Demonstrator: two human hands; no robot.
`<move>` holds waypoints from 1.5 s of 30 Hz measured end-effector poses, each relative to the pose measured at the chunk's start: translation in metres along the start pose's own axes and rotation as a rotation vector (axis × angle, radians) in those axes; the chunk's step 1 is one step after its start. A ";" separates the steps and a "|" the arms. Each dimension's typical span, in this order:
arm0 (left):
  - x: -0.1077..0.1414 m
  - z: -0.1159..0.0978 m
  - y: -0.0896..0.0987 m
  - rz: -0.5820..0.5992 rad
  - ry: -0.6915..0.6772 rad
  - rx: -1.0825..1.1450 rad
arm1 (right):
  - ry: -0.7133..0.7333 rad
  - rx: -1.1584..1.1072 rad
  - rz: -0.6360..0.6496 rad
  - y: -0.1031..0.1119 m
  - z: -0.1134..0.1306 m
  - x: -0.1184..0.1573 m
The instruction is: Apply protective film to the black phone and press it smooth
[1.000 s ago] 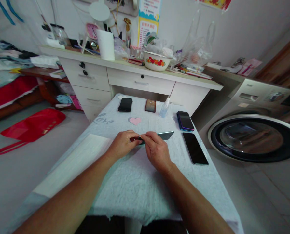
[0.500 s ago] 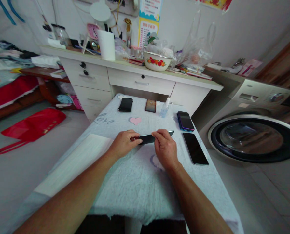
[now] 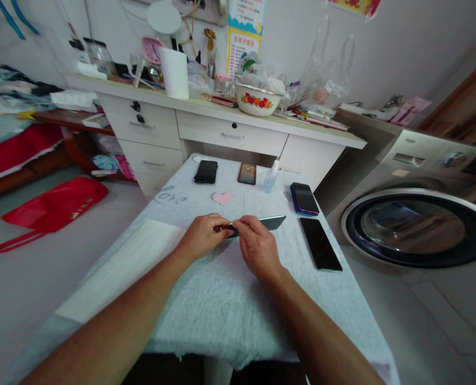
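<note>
1. The left hand (image 3: pixel 204 235) pinches the near-left end of the tilted phone (image 3: pixel 274 222), thumb and fingers closed around it.
2. The right hand (image 3: pixel 259 247) is just beside the left hand, its thumb and forefinger drawn together in front of that phone; whether they grip it I cannot tell.
3. The tilted phone stands on its long edge between and behind the hands, its far end jutting out beyond the right hand.
4. To the right hand's right, a large black phone (image 3: pixel 321 244) lies flat on the tabletop (image 3: pixel 229 305), with a purple-edged phone (image 3: pixel 305 199) just beyond it.
5. Ahead of the right hand stands a spray bottle (image 3: pixel 268 181), near a brown phone (image 3: pixel 247 174).
6. Ahead of the left hand are a pink heart (image 3: pixel 222 198) and, farther off, a small black phone (image 3: pixel 206 172).
</note>
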State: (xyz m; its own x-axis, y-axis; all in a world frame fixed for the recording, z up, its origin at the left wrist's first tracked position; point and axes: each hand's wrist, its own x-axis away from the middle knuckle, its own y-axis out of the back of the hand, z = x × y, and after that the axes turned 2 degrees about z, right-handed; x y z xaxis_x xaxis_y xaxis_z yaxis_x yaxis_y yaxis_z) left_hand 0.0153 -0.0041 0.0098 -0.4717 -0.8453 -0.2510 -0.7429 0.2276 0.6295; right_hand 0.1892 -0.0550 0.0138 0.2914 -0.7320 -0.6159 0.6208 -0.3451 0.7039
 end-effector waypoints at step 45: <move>0.001 -0.002 0.001 -0.008 -0.009 0.009 | 0.045 0.049 0.058 -0.002 0.001 0.002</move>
State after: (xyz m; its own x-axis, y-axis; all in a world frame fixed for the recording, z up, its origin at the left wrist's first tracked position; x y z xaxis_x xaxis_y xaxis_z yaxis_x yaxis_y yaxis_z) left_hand 0.0152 -0.0056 0.0121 -0.4696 -0.8430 -0.2624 -0.7510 0.2251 0.6208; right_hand 0.1877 -0.0560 0.0116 0.3585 -0.7249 -0.5882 0.5663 -0.3320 0.7544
